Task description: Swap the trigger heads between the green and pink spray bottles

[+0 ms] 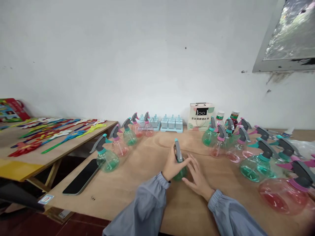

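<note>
A green spray bottle with a grey and teal spray head [178, 152] stands upright near the middle of the wooden table [147, 183]. My left hand [172, 165] is wrapped round its upper part from the left, with the thumb across the front of the neck. On the right side of the bottle, my right hand [197, 177] has its fingers apart and curved towards it; the thumb and fingertips are close to the bottle body, and no grip shows. The lower body of the bottle is partly hidden by the hands.
Several green and pink spray bottles stand at the left [107, 160] and right [283, 195]. A black phone [82, 177] lies at the left edge. Blue molds [171, 124] and a paper bag [200, 117] are at the back. Another table [22, 144] holds colourful craft flowers.
</note>
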The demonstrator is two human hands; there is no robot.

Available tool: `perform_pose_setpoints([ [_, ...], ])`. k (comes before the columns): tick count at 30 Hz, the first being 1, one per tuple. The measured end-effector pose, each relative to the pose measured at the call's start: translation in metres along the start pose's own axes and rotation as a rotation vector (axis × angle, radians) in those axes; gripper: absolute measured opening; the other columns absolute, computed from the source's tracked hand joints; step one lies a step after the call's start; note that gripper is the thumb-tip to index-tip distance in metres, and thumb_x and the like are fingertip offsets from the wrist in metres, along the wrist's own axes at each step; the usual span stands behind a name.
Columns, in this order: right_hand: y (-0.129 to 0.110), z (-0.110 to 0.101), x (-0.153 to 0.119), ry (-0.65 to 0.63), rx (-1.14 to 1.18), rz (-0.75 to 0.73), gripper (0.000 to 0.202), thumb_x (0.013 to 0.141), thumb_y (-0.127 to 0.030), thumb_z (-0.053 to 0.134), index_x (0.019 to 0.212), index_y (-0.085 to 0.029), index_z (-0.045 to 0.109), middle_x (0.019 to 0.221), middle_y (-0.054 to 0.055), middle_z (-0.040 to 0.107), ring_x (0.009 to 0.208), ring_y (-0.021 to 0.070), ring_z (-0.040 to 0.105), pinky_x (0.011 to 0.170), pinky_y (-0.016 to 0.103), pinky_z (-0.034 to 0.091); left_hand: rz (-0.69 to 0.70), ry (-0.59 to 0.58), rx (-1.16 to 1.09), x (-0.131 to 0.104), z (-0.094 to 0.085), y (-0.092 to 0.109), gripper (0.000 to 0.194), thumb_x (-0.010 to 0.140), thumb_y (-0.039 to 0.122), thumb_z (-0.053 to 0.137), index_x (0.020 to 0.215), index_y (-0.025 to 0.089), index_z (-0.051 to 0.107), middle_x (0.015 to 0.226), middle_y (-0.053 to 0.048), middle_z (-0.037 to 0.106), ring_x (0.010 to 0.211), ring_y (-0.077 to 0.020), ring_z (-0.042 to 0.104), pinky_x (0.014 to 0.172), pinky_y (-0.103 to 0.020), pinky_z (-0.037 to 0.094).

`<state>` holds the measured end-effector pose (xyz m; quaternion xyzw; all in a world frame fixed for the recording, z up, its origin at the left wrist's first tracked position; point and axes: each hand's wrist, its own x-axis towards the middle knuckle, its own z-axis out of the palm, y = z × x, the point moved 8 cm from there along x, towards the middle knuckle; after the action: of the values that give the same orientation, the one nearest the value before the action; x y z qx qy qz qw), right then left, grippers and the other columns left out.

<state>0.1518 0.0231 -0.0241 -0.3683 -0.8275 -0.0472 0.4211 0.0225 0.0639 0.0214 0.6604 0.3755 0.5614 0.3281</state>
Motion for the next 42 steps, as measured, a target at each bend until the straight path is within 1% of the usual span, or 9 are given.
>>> perform_pose_setpoints([
  [4, 0.053, -0.071, 0.002, 0.47, -0.176, 0.227, 0.066, 0.095, -0.039, 0.05, 0.153, -0.023, 0.023, 0.152, 0.018, 0.035, 0.144, 0.0337, 0.034, 0.112, 0.062, 0.034, -0.059, 0.038, -0.107, 0.006, -0.008, -0.002, 0.059, 0.076, 0.042, 0.074, 0.128, 0.025, 0.051, 0.131, -0.011, 0.059, 0.112, -0.0231, 0.062, 0.102, -0.042, 0.049],
  [6, 0.081, -0.098, -0.003, 0.615, -0.315, 0.303, 0.073, 0.093, -0.043, 0.056, 0.152, -0.016, 0.022, 0.151, 0.024, 0.032, 0.143, 0.0364, 0.032, 0.112, 0.064, 0.032, -0.087, 0.056, -0.147, 0.009, -0.014, -0.005, 0.057, 0.076, 0.044, 0.074, 0.126, 0.023, 0.055, 0.13, -0.011, 0.06, 0.1, -0.0198, 0.065, 0.095, -0.038, 0.052],
  [10, 0.13, -0.106, -0.005, 0.54, -0.479, 0.368, 0.083, 0.09, -0.052, 0.059, 0.149, -0.006, 0.022, 0.148, 0.03, 0.033, 0.143, 0.0409, 0.03, 0.11, 0.065, 0.032, -0.121, 0.053, -0.195, 0.011, -0.021, -0.006, 0.055, 0.075, 0.046, 0.075, 0.124, 0.024, 0.06, 0.126, -0.01, 0.064, 0.079, -0.0141, 0.068, 0.084, -0.034, 0.055],
  [15, 0.157, -0.097, -0.009, 0.543, -0.531, 0.437, 0.091, 0.089, -0.063, 0.053, 0.146, 0.001, 0.022, 0.14, 0.035, 0.039, 0.136, 0.0433, 0.037, 0.104, 0.064, 0.038, -0.121, 0.114, -0.275, 0.016, -0.034, -0.008, 0.055, 0.071, 0.05, 0.078, 0.116, 0.023, 0.064, 0.114, -0.007, 0.069, 0.065, -0.0112, 0.066, 0.072, -0.03, 0.057],
  [20, 0.164, -0.08, -0.008, 0.489, -0.546, 0.479, 0.09, 0.089, -0.066, 0.047, 0.146, -0.001, 0.022, 0.138, 0.034, 0.042, 0.13, 0.0445, 0.043, 0.099, 0.063, 0.041, -0.212, 0.174, -0.359, 0.018, -0.043, -0.026, 0.059, 0.063, 0.037, 0.084, 0.117, 0.022, 0.062, 0.107, -0.005, 0.07, 0.059, -0.0101, 0.065, 0.065, -0.028, 0.056],
  [25, 0.165, -0.075, -0.016, 0.499, -0.51, 0.559, 0.095, 0.087, -0.071, 0.043, 0.147, -0.001, 0.022, 0.135, 0.033, 0.044, 0.123, 0.0455, 0.047, 0.096, 0.065, 0.041, -0.286, 0.049, -0.534, 0.014, -0.026, -0.033, 0.047, 0.059, 0.023, 0.074, 0.105, 0.018, 0.065, 0.107, -0.006, 0.073, 0.055, -0.0108, 0.064, 0.057, -0.026, 0.052],
  [30, 0.135, -0.07, -0.025, 0.513, -0.44, 0.513, 0.101, 0.083, -0.076, 0.046, 0.147, 0.001, 0.026, 0.129, 0.031, 0.048, 0.116, 0.0427, 0.049, 0.096, 0.061, 0.04, -0.373, -0.16, -0.74, 0.007, -0.009, -0.026, 0.041, 0.058, 0.021, 0.069, 0.098, 0.016, 0.067, 0.108, -0.01, 0.075, 0.055, -0.0109, 0.064, 0.068, -0.029, 0.052],
  [34, 0.108, -0.062, -0.032, 0.486, -0.425, 0.532, 0.101, 0.079, -0.078, 0.049, 0.144, -0.003, 0.033, 0.123, 0.028, 0.049, 0.113, 0.0418, 0.047, 0.094, 0.061, 0.04, -0.393, -0.213, -0.831, 0.004, -0.004, -0.021, 0.039, 0.059, 0.022, 0.071, 0.097, 0.016, 0.068, 0.102, -0.008, 0.076, 0.052, -0.0089, 0.062, 0.079, -0.032, 0.053],
  [42, 0.091, -0.047, -0.029, 0.442, -0.275, 0.47, 0.09, 0.079, -0.071, 0.057, 0.142, -0.01, 0.036, 0.126, 0.023, 0.048, 0.116, 0.0377, 0.045, 0.097, 0.058, 0.038, -0.423, -0.266, -0.786, -0.002, 0.005, -0.023, 0.039, 0.061, 0.029, 0.075, 0.097, 0.017, 0.068, 0.099, -0.006, 0.074, 0.055, -0.0103, 0.062, 0.057, -0.024, 0.046],
])
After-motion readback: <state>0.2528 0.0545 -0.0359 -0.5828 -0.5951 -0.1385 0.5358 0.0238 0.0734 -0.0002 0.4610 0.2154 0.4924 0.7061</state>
